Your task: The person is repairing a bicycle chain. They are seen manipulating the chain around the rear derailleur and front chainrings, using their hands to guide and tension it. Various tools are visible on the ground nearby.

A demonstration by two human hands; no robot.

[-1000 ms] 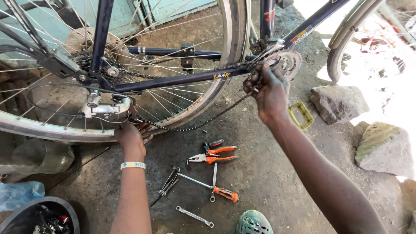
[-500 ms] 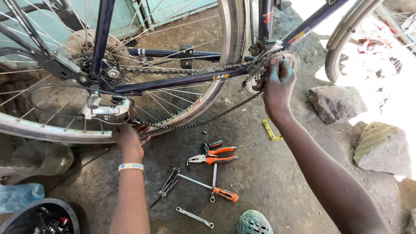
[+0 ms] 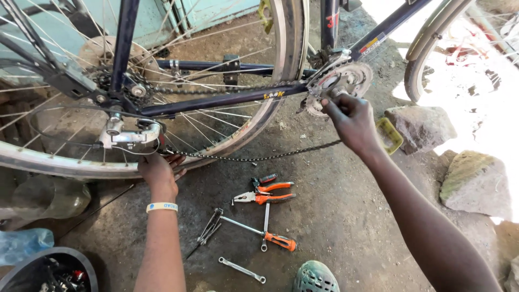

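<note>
The chain [image 3: 259, 158] sags slack below the frame, seemingly not yet seated, the right hand [image 3: 354, 121] in a closed grip at the chainring [image 3: 346, 81], the left hand [image 3: 159, 170] under the rear wheel's rim [image 3: 54, 162] by the derailleur [image 3: 130, 135], its grip unclear, pliers [image 3: 265, 194] unused on the ground.

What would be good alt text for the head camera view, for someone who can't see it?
A person's right hand grips the front chainring of a dark blue bicycle, while the left hand touches the slack chain under the rear wheel. Orange-handled pliers, a screwdriver and wrenches lie on the dirt ground.
</note>
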